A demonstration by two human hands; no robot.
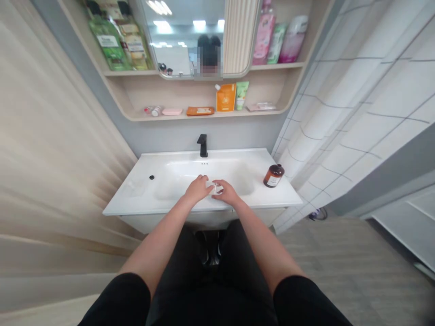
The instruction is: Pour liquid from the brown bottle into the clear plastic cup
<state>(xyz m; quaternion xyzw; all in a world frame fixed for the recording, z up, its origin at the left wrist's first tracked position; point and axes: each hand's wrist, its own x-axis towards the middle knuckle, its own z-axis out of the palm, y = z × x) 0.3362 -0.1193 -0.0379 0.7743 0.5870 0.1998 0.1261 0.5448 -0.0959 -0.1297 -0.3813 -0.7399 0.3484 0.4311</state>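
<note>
Over the front part of the white sink basin [176, 174], my left hand [197, 188] and my right hand [226, 192] are close together. Between their fingertips is a small whitish, partly see-through thing [215, 188], whose kind is too small to make out. The fingers of both hands curl round it, the left from one side and the right from the other. Behind the basin stands a black faucet [203, 146]. To the right on the counter is a brown bottle [273, 175] with a white label and dark cap.
A small black round piece [152, 177] lies on the left of the counter. Above, a shelf holds an orange pouch [226, 98], a green tube [241, 95], an orange pack [200, 111] and a pink bar [172, 111]. Curtains hang on both sides; a mirror [183, 50] is overhead.
</note>
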